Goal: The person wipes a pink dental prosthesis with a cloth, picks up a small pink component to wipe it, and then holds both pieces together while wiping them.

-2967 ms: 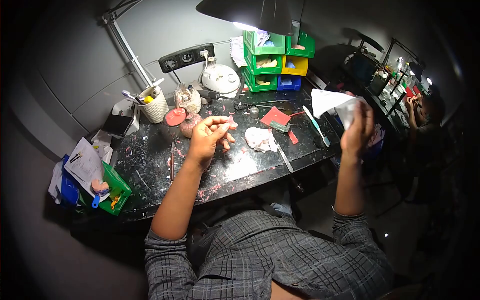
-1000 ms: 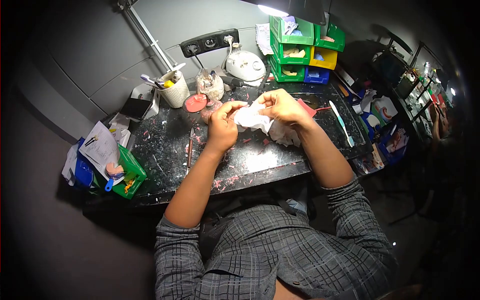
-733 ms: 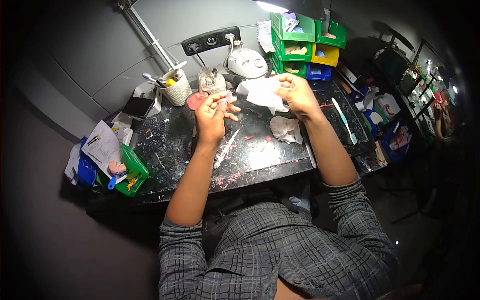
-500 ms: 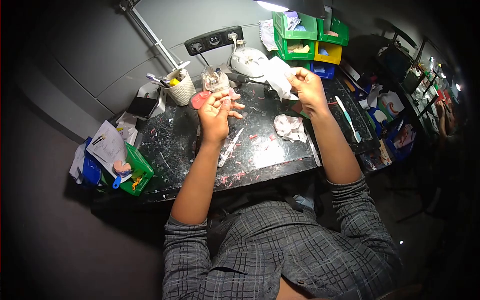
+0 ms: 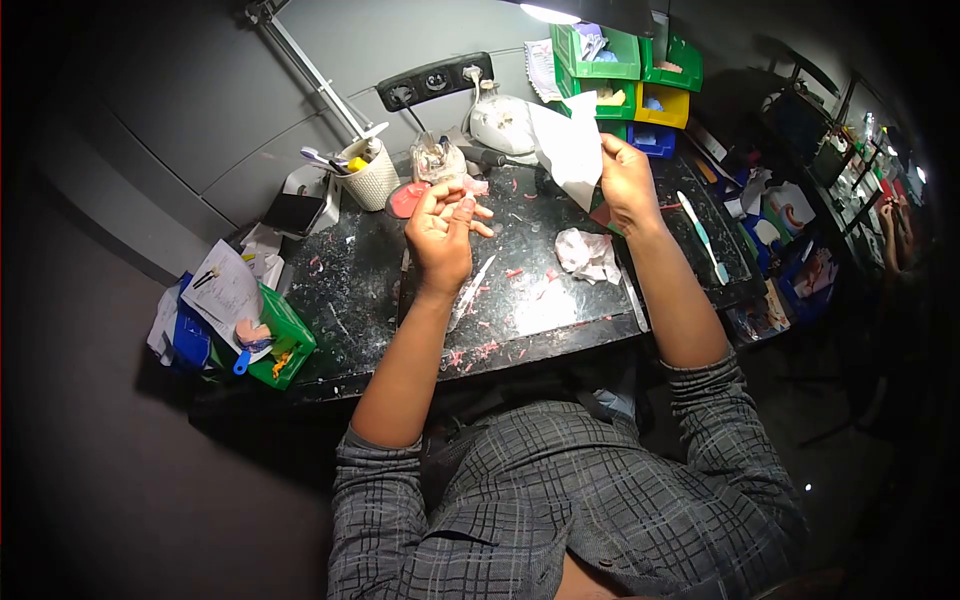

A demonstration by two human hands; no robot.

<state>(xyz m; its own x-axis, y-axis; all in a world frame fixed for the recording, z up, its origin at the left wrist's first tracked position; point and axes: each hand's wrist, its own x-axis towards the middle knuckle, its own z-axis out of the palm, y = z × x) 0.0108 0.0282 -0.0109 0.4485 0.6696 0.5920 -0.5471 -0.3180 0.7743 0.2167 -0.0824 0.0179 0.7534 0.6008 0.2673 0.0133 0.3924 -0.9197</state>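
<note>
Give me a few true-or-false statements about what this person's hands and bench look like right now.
1. The right hand holds up a white tissue. True.
2. The left hand lies flat on the bench. False: it is raised, pinching a small pink piece at its fingertips.
3. A crumpled tissue lies on the bench between the two arms. True.
4. The toothbrush is in the right hand. False: it lies on the bench, right of that arm.
5. The stacked bins are all blue. False: mostly green, with one yellow and one blue.
</note>
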